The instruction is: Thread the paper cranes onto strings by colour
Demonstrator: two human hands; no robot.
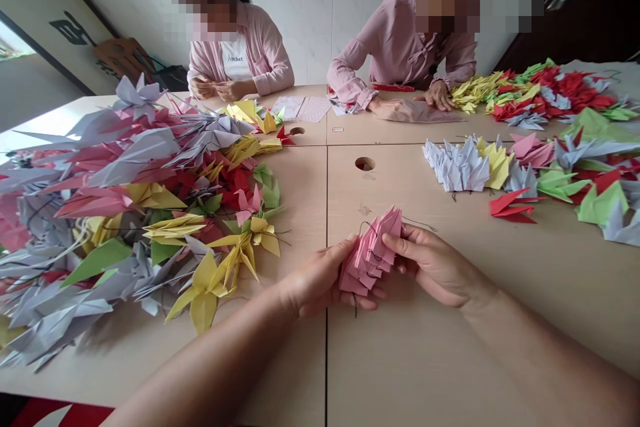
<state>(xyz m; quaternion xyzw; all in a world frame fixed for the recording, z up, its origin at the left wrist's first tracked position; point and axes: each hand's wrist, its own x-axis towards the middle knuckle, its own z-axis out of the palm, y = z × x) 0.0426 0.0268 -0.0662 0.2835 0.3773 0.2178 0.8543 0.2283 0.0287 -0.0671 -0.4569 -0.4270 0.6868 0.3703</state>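
Observation:
My left hand [320, 280] and my right hand [435, 263] both grip a stacked bundle of pink folded paper cranes [371, 250], held just above the wooden table [430, 353]. The left fingers wrap under the bundle's lower end. The right thumb and fingers pinch its upper right side. A thin dark thread [423, 223] trails from the bundle across the table to the right.
A big heap of grey, pink, yellow, red and green paper cranes [130, 213] fills the left of the table. More cranes [540, 167] lie at the right. Two people in pink tops [400, 47] sit opposite, folding paper. A round cable hole [365, 163] is mid-table.

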